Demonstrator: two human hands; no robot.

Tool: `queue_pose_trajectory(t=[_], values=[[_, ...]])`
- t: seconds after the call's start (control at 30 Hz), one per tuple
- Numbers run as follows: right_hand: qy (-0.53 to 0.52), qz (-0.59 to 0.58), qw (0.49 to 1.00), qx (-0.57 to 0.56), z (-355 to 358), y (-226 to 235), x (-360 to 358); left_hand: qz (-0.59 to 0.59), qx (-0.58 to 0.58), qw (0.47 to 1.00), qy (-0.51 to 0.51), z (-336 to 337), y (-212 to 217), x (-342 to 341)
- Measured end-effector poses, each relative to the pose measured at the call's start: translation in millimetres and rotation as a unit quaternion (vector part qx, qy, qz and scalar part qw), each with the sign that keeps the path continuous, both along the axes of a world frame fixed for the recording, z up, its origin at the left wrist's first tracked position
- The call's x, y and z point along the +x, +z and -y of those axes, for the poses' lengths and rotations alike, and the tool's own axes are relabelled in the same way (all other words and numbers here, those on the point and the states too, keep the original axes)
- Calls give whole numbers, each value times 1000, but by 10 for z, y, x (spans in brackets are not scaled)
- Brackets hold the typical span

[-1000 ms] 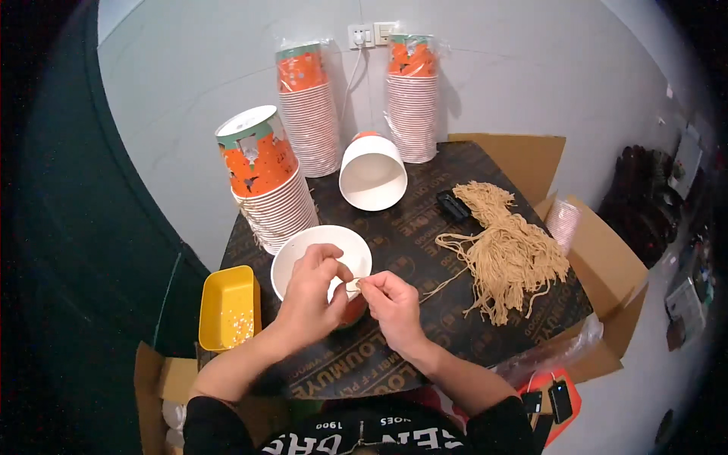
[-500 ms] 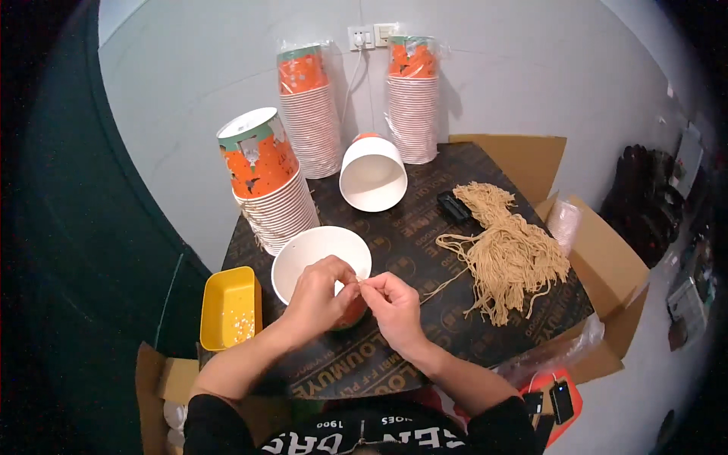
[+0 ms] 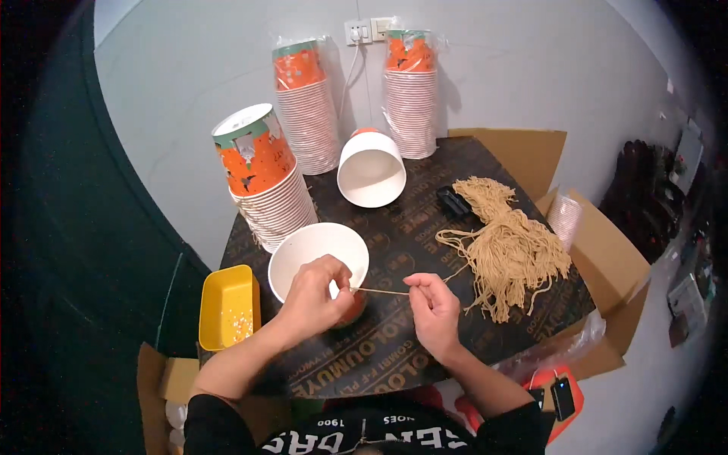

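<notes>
A white paper bucket [image 3: 289,262], tilted with its open mouth facing up, stands at the near left of the table. At the right side of its rim my left hand [image 3: 312,297] is closed in a pinch, where one end of a thin tan cord [image 3: 383,291] comes out. The cord runs taut to my right hand [image 3: 434,309], whose thumb and fingers pinch it away from the bucket. Its tail goes on toward a bundle of tan cords [image 3: 516,262] at the right. My left fingers partly hide the rim, so any hole there cannot be seen.
Tall stacks of orange-and-white paper buckets [image 3: 277,201] stand at the left and back. Another bucket [image 3: 371,178] lies on its side. A yellow tray [image 3: 220,307] with small white bits sits at the left edge. A black object [image 3: 453,202] and a cardboard box [image 3: 607,262] are at the right.
My right hand has moved right, away from my left hand, stretching the cord between them. My left hand stays at the bucket's rim.
</notes>
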State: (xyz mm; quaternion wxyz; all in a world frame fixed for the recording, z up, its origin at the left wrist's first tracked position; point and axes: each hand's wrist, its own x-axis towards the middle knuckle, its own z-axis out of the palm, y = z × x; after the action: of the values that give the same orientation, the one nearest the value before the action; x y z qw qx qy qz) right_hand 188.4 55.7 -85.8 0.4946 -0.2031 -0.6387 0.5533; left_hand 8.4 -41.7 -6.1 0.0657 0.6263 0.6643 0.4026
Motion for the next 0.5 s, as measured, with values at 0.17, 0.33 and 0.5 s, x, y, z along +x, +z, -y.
queue_pose_trajectory(t=[0.17,0.33,0.5], values=[[-43,66,994,79,-45,-56,30,-40,-2,999,18,-33,-36,9],[-47,129,981,138,-92,-83,-20,-36,4,999,25,-44,-39,6],[35,98,961,255,71,185,-248,6,31,999,-16,-14,-15,57]])
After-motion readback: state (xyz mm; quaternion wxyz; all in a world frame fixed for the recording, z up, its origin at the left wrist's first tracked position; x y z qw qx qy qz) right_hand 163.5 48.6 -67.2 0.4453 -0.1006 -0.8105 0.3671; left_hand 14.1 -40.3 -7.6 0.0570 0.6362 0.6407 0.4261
